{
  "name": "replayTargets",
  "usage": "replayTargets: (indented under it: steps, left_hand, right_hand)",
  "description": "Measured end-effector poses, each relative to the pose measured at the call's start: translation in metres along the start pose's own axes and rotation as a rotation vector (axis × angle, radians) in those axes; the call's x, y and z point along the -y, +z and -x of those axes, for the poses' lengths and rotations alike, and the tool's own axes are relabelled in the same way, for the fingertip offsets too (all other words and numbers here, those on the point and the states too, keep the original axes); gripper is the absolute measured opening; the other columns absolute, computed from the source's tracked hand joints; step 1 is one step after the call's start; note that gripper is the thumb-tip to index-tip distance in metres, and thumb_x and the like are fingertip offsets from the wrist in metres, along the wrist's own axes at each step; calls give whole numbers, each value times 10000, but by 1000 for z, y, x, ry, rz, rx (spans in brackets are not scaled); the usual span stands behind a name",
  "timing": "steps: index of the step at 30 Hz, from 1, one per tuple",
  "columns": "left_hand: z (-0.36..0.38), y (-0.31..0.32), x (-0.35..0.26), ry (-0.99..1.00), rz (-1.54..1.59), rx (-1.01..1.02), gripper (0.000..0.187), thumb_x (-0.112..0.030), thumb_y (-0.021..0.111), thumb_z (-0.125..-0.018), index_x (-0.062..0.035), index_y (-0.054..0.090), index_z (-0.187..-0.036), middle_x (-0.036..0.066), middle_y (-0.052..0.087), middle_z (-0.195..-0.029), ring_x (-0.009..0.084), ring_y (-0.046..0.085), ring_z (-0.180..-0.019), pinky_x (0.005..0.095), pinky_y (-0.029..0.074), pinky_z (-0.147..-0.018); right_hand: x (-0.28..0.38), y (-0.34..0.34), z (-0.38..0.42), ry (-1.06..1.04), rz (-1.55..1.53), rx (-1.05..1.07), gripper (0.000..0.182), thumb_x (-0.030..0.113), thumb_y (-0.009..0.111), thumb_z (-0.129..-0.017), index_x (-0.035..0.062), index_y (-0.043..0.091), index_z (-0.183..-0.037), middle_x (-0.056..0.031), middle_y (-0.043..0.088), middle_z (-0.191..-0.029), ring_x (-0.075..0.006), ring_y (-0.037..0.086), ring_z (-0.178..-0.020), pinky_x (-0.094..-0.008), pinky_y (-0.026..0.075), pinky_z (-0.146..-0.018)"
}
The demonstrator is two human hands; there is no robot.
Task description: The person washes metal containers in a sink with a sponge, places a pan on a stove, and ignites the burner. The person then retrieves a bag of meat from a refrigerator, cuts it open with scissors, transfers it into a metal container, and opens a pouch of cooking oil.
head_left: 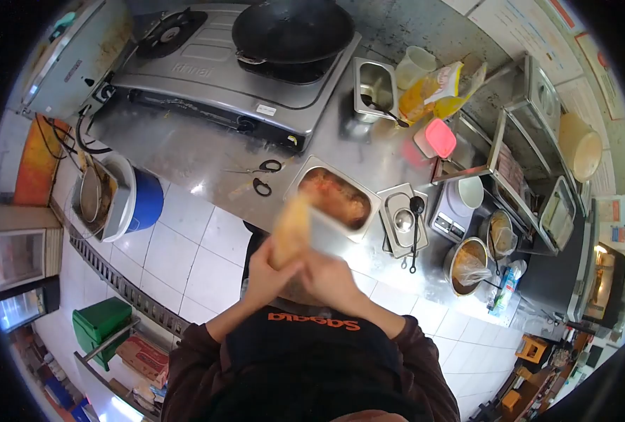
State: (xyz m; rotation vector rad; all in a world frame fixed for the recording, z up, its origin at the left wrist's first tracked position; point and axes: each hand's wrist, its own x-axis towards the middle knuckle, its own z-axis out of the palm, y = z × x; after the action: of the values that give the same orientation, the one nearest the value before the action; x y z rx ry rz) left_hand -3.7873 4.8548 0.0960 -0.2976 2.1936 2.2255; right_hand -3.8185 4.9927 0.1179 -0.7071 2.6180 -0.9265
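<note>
A yellowish, elongated item, blurred by motion and perhaps a bag, (pixel 293 226) is held upright in front of my apron. My left hand (pixel 326 281) and my right hand (pixel 269 273) meet at its lower end, with fingers closed. Just beyond it is a rectangular metal pan (pixel 364 199) of reddish-brown food, and the item's top overlaps the pan's near left edge. Black-handled scissors (pixel 264 176) lie on the steel counter left of the pan. What the item contains cannot be made out.
A gas stove (pixel 193 67) carries a black wok (pixel 293 32). Right of the pan are metal lids (pixel 402 219) with a black ladle, a scale (pixel 452 219), and a bowl of food (pixel 465 266). A blue bucket (pixel 147 202) stands at the left.
</note>
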Motion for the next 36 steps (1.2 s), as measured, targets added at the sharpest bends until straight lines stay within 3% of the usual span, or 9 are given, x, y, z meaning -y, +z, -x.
replayTargets:
  steps: [5,7,9,13,19,23,27,32,36]
  left_hand:
    - [11,-51,9,-181,88,-529,216,-111,620,-744,21,566,-906,46,595,-773,100,559,-683,234,454,-615]
    - [22,-87,21,-150,122,-786,140,-103,603,-756,17,577,-823,44,589,-712,100,546,-614,236,446,-564]
    - [29,-112,11,-63,154,-1005,106,-84,587,-768,11,564,-809,42,584,-717,104,540,-621,227,431,-572]
    - [57,-163,7,39,88,-1094,107,-80,589,-771,12,556,-816,43,579,-728,100,534,-640,223,420,-582]
    - [91,-222,6,83,152,-1178,112,-76,581,-777,11,552,-841,40,573,-733,97,525,-643,213,405,-585]
    - [122,-268,18,36,116,-1114,119,-72,577,-782,19,549,-853,57,584,-779,110,541,-666,230,427,-612]
    - [130,-299,39,34,150,-1123,120,-74,578,-782,26,543,-838,74,587,-769,116,539,-665,242,431,-601]
    - [121,-318,14,99,170,-949,258,-175,600,-783,37,551,-922,78,591,-817,135,542,-680,259,438,-602]
    - [159,-354,35,-50,461,-948,248,-173,531,-803,-27,524,-1003,12,562,-819,78,524,-725,223,423,-599]
  right_hand:
    - [32,32,-33,-348,-272,84,424,160,519,-762,17,444,-1155,-178,548,-861,-316,554,-818,-395,461,-674]
    - [32,46,-57,-372,-476,230,319,120,509,-764,35,501,-1072,-158,535,-912,-322,531,-865,-400,440,-718]
    - [14,83,-86,-247,-383,102,222,82,514,-752,46,528,-970,-132,516,-972,-326,520,-855,-388,435,-721]
    - [-8,129,-159,-241,33,-342,116,136,494,-753,40,554,-780,-137,555,-818,-310,550,-760,-401,440,-679]
    - [-7,156,-198,-310,442,-101,130,160,576,-706,92,577,-817,-29,530,-951,-218,516,-883,-381,428,-694]
    - [27,146,-203,-330,452,-152,90,150,597,-688,88,582,-752,-32,551,-884,-224,531,-827,-359,429,-670]
    - [149,120,-178,-470,-44,-468,89,101,647,-638,75,575,-683,-66,565,-719,-243,543,-699,-338,430,-646]
    - [269,172,-142,-685,-390,62,112,116,672,-647,62,614,-727,-80,598,-689,-225,557,-673,-320,441,-621]
    - [348,242,-131,-492,-521,253,149,116,680,-654,30,615,-757,-83,610,-694,-148,575,-619,-279,455,-612]
